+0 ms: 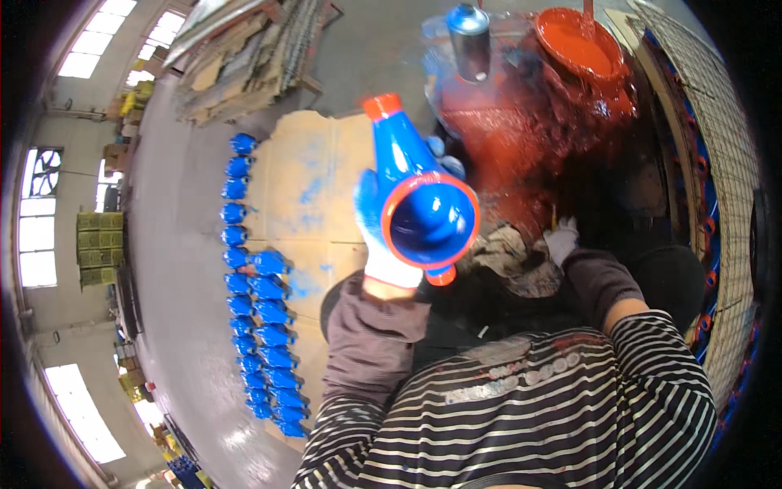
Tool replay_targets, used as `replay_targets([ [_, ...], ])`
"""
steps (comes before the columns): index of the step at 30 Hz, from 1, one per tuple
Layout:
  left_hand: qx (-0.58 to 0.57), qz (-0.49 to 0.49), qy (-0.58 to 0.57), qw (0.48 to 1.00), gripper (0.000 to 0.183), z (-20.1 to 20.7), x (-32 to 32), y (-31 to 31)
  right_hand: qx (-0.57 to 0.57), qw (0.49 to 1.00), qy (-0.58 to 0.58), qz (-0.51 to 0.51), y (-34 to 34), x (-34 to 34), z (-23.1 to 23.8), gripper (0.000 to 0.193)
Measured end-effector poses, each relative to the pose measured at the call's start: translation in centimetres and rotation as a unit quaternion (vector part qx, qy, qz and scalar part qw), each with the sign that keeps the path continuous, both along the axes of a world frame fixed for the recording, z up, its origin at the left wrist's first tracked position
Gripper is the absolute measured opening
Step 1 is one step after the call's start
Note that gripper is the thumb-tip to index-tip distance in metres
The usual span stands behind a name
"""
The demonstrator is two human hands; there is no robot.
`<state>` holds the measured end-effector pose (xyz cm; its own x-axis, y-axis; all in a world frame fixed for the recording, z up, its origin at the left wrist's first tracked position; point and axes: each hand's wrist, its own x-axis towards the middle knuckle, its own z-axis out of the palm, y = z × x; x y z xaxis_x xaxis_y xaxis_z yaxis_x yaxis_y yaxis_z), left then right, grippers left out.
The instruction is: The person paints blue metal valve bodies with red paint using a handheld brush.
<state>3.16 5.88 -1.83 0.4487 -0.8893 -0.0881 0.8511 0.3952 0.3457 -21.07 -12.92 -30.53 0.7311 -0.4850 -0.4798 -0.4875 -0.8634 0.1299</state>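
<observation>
While the left hand [376, 236], in a blue-stained glove, wrapped its fingers around a blue funnel-shaped part [415, 196] with orange rims, held up over brown cardboard [314, 175] on the grey floor, the right hand [560, 241] rested low, its fingers too hidden to tell. Rows of blue parts [257, 326] lay nearby. Beyond stood a bucket [582, 49] of orange paint and a metal can [470, 41].

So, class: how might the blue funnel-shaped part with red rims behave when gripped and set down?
The blue funnel-shaped part looks rigid, probably heavy for its size. Its glossy coat may be slippery, perhaps wet, in the gloved left hand. Laid sideways, its round flare might roll.
</observation>
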Motion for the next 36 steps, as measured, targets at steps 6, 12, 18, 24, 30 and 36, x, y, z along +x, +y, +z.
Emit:
replay_targets([
  [6, -0.103, -0.142, 0.059, 0.983, 0.075, 0.8, -1.4, -0.4, 0.079, 0.989, -0.122, -0.024, 3.0, 1.9, 11.8, 0.021],
  [12, -0.019, -0.096, -0.095, 0.991, 0.059, 1.6, -3.3, -1.4, -0.035, 0.889, -0.456, -0.026, 2.7, -0.2, 24.1, 0.016],
  [18, 0.093, -0.063, -0.266, 0.957, 0.053, 0.9, -5.6, -2.7, 0.108, 0.689, -0.717, -0.002, 2.2, 1.9, 33.9, 0.021],
  [24, 0.129, 0.005, -0.376, 0.918, 0.048, 1.9, -8.0, -3.2, 0.453, 0.557, -0.652, -0.243, 3.7, 3.3, 35.2, 0.03],
  [30, 0.144, 0.039, -0.495, 0.856, 0.058, 3.3, -9.6, -3.0, 0.374, 0.574, -0.681, -0.257, 4.1, 3.5, 35.4, 0.034],
  [36, 0.098, -0.041, -0.454, 0.885, 0.056, 4.0, -9.2, -2.9, 0.252, 0.644, -0.688, -0.219, 2.3, 3.1, 35.4, 0.035],
])
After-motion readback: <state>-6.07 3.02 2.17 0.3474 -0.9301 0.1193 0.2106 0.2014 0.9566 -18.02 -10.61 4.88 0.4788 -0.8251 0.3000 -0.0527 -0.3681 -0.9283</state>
